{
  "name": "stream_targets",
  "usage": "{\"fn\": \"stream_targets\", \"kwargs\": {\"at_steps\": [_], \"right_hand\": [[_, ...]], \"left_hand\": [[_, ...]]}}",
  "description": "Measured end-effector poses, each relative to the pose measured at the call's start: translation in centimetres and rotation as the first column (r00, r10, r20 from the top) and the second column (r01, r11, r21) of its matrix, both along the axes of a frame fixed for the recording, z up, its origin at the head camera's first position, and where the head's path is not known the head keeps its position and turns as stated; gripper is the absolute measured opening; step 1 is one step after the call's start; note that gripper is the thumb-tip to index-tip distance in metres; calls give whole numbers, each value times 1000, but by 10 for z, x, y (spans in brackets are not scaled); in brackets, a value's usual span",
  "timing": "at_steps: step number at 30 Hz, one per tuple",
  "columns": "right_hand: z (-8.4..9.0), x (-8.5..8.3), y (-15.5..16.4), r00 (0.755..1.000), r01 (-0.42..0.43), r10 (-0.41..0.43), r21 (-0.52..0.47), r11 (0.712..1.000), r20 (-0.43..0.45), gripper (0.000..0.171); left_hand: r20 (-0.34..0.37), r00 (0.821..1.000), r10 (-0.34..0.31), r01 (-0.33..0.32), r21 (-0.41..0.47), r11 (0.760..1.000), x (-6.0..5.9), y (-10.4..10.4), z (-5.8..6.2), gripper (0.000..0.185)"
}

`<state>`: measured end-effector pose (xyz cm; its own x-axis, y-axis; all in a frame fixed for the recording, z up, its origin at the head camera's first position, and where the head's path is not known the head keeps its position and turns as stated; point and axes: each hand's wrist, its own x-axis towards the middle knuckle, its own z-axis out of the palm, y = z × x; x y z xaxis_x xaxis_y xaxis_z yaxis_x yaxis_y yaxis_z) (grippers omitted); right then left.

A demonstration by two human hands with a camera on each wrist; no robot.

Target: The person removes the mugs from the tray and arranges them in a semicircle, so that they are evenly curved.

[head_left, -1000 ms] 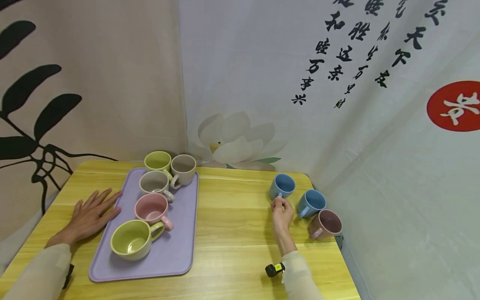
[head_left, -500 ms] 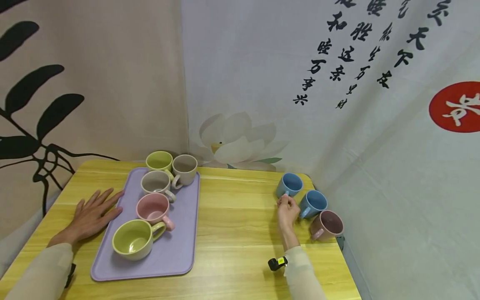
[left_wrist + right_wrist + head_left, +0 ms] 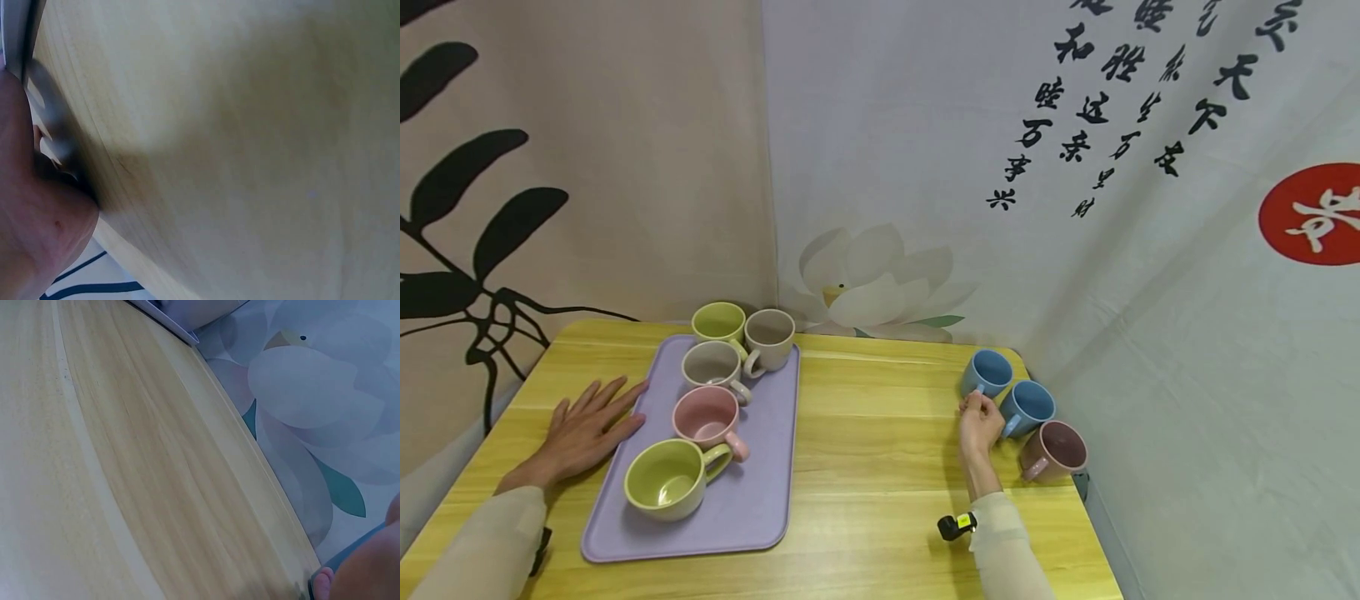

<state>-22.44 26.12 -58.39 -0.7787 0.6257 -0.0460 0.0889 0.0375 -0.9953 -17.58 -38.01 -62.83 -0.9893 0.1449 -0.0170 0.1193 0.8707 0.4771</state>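
At the table's back right, my right hand [image 3: 980, 422] pinches the handle of a blue mug [image 3: 987, 372], which stands upright. A second blue mug [image 3: 1028, 407] is close on its right, and a mauve mug [image 3: 1054, 450] stands nearer the right edge. My left hand [image 3: 583, 433] lies flat with fingers spread, fingertips at the left rim of the lilac tray [image 3: 760, 500]. The right wrist view catches only part of the right hand [image 3: 362, 569] and a sliver of blue mug [image 3: 356, 547]. In the left wrist view the left hand [image 3: 40, 219] shows at the edge.
On the tray stand a large green mug [image 3: 666, 481], a pink mug [image 3: 706, 417], a grey mug [image 3: 711, 367], a taupe mug [image 3: 769, 340] and another green mug [image 3: 718, 323]. A printed cloth [image 3: 880, 167] hangs behind the wooden table [image 3: 865, 467].
The right hand has slid the blue mug to the right, close to the second blue mug. The left hand has stayed at the tray's rim.
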Motion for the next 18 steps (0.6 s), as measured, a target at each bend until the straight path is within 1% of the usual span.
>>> {"fn": "stream_targets", "kwargs": {"at_steps": [3,18], "right_hand": [[-1,1,1,1000,-1,1,3,1000,6,40],[-4,-4,-5,999,44,-44,6,999,7,38]], "left_hand": [[-7,1000,-4,4,9,1000,-1,-1,-2,75],[-1,1000,-31,31,17,999,-22,-11,-3,75]]}}
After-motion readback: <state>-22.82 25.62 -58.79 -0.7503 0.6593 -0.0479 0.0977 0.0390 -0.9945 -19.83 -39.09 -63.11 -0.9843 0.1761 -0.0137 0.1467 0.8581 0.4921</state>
